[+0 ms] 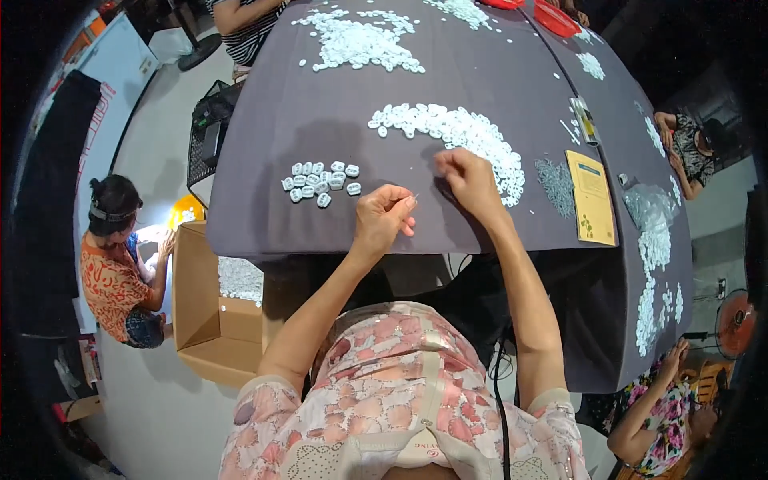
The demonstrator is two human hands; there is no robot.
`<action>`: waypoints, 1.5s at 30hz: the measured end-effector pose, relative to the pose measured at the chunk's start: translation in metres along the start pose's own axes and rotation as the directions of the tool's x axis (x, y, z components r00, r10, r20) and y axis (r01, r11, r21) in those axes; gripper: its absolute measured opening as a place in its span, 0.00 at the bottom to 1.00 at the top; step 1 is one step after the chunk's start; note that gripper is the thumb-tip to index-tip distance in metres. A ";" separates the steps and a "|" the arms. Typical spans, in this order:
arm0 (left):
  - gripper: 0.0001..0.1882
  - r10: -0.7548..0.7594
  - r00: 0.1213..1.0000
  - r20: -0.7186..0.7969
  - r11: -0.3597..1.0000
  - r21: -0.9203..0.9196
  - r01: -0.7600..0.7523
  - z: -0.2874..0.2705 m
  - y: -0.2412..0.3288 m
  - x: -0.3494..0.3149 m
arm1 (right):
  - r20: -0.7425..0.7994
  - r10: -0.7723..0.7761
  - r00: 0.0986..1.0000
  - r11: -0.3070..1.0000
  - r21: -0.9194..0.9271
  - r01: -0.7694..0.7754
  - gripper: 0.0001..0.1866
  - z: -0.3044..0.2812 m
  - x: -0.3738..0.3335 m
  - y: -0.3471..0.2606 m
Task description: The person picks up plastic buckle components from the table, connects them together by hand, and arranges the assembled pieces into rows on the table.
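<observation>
A thin sliver, partly hidden and too small to make out, sits clamped between thumb and forefinger of my left hand above the grey tablecloth. My right hand is curled near the white pieces; its fingertips are blurred, so I cannot tell whether they grip anything.

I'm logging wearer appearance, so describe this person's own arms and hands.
The left hand and right hand are ungloved, the forearms bare. Short pink-and-white patterned sleeves end in pale cuffs; a black cable runs over the blouse's right side.
</observation>
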State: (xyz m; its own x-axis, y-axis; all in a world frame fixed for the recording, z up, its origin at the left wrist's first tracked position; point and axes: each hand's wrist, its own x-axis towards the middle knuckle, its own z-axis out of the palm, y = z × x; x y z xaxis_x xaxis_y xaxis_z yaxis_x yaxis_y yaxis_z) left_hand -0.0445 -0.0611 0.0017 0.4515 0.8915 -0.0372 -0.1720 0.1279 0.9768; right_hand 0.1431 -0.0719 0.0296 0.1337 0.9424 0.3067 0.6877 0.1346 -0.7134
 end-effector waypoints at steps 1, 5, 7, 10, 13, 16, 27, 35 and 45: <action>0.06 0.019 1.000 -0.020 1.000 -0.019 -0.019 -0.003 -0.002 0.002 | -0.029 -0.040 0.999 0.994 -0.106 0.037 0.14 0.005 0.013 0.001; 0.06 0.031 1.000 -0.002 0.999 -0.020 -0.031 -0.002 -0.006 0.001 | -0.073 -0.271 0.960 0.939 -0.238 0.248 0.11 0.034 0.055 0.009; 0.06 0.041 0.999 -0.004 0.999 -0.024 -0.041 -0.001 -0.005 0.000 | -0.066 -0.329 0.942 0.909 -0.292 0.297 0.09 0.046 0.063 0.013; 0.06 0.023 1.000 0.006 0.999 -0.039 -0.023 -0.002 -0.003 0.000 | 0.004 -0.351 0.936 0.882 -0.335 0.332 0.09 0.053 0.065 0.018; 0.06 0.004 1.000 0.013 0.999 -0.042 -0.004 -0.003 -0.001 0.000 | 0.041 -0.347 0.937 0.873 -0.351 0.339 0.07 0.047 0.050 0.014; 0.07 0.006 1.000 0.016 1.000 0.000 -0.006 -0.003 0.002 0.002 | 0.057 -0.326 0.944 0.899 -0.291 0.328 0.07 0.031 0.029 0.007; 0.07 0.031 0.999 0.027 0.999 0.038 -0.032 -0.003 -0.002 0.000 | -0.110 -0.066 0.992 0.998 -0.027 0.063 0.09 0.019 -0.019 -0.007; 0.07 0.007 1.000 0.019 0.999 0.052 -0.008 0.000 0.002 0.000 | 0.074 0.374 0.925 0.660 0.680 -0.321 0.10 0.020 -0.038 -0.011; 0.05 0.023 0.999 0.049 0.996 0.080 -0.027 -0.001 0.001 0.000 | 0.116 0.407 0.906 0.540 0.769 -0.341 0.11 0.025 -0.048 -0.019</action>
State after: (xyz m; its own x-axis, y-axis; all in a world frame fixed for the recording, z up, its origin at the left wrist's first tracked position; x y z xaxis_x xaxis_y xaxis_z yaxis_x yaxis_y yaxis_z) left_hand -0.0454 -0.0609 0.0026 0.4900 0.8717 -0.0040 -0.1139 0.0685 0.9911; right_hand 0.1059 -0.1122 0.0122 0.3183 0.9441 -0.0857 -0.2227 -0.0134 -0.9748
